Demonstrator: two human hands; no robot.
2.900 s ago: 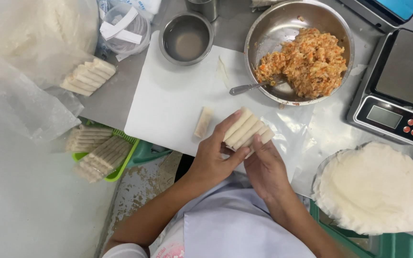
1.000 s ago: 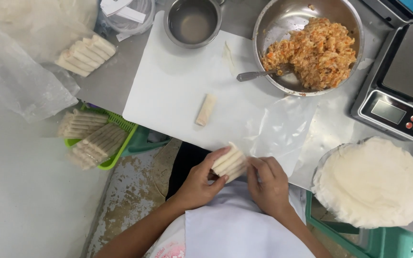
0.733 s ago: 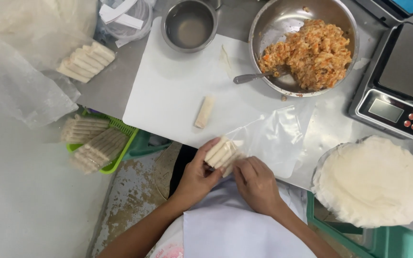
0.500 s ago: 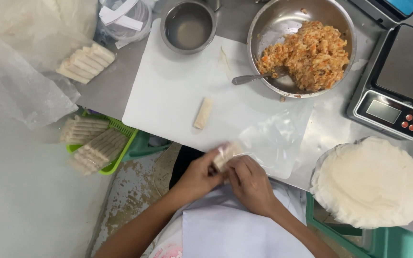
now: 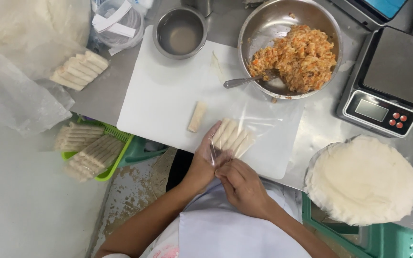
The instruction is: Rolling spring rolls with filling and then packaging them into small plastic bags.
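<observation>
While closed, both hands [image 5: 225, 167] pinch bagged rolls [image 5: 233, 136].

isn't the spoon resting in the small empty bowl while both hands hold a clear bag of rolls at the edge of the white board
Not quite. The head view shows the spoon resting in the large metal bowl of orange filling, not the small bowl. The rest holds: the left hand and right hand hold the clear bag of rolls at the white board edge.

Pale cream rolls [image 5: 232, 136] in clear bag [image 5: 259, 131]; white board [image 5: 161, 100]; orange filling [image 5: 295, 57]; green basket [image 5: 115, 155]; grey table [image 5: 106, 98].
</observation>
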